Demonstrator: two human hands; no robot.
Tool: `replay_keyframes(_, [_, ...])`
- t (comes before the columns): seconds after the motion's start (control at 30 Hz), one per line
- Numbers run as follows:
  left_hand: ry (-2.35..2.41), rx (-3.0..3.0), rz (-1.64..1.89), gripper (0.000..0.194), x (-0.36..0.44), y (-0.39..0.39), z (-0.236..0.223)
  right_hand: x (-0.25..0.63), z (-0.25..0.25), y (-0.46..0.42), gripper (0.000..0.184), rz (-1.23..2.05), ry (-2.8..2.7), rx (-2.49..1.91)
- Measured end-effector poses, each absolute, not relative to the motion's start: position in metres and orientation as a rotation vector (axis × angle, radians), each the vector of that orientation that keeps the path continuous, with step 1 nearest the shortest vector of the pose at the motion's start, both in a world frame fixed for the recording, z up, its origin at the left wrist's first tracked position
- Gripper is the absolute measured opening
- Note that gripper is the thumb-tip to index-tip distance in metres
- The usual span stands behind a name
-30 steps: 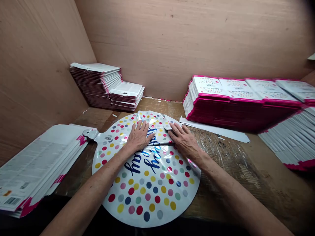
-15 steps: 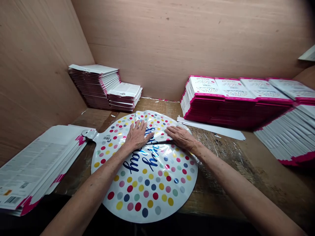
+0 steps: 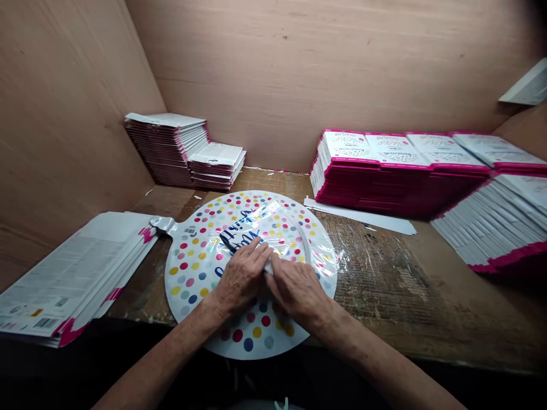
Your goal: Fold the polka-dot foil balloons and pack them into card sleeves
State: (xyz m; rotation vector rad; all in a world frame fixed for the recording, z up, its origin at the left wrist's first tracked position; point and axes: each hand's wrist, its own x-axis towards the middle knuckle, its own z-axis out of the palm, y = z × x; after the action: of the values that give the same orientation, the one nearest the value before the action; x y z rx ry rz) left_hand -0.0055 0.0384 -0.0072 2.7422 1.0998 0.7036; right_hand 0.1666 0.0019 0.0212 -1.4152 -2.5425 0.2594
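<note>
A round white foil balloon (image 3: 200, 265) with coloured dots and blue lettering lies flat before me, its tail pointing left. My left hand (image 3: 243, 272) is on its middle, fingers pressed together against the foil. Beside it, my right hand (image 3: 299, 287) is curled closed, pinching a raised fold of the balloon where the fingertips of both hands meet. Creases spread from this pinch toward the far side. Several fingertips and part of the lettering are hidden under the hands.
A pile of white and pink cardboard packs (image 3: 81, 273) lies at the left. More packs (image 3: 166, 148) stand in the back left corner, and long rows of them (image 3: 393, 171) at the right. A white strip (image 3: 363, 217) lies behind the balloon. Wooden panels (image 3: 277, 68) enclose the bench.
Both hands have moved toward me and together. They went from lying flat and spread on the far half to pinching the middle. The folded-over flap at the far side has opened out.
</note>
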Motion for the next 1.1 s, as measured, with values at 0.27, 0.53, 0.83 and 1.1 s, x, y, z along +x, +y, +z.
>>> replay_keyframes(0.27, [0.967,2.571,0.938,0.025,-0.075,0.024,-0.018,0.222,-0.009,0.015,0.053,0.207,-2.609,-0.96])
replay_keyframes(0.53, [1.761,2.136,0.823,0.026,-0.078,0.003,-0.024,0.172,-0.008,0.055,0.039,0.543,-2.267,-1.504])
replay_keyframes(0.83, [2.05,1.588,0.442,0.027,-0.067,0.046,0.008,0.147,-0.009,0.08,0.04,0.357,-2.134,-2.027])
replay_keyframes(1.1, [2.04,1.542,0.538,0.026,-0.063,0.05,0.001,0.084,-0.001,0.036,0.034,-0.242,-2.549,-1.415])
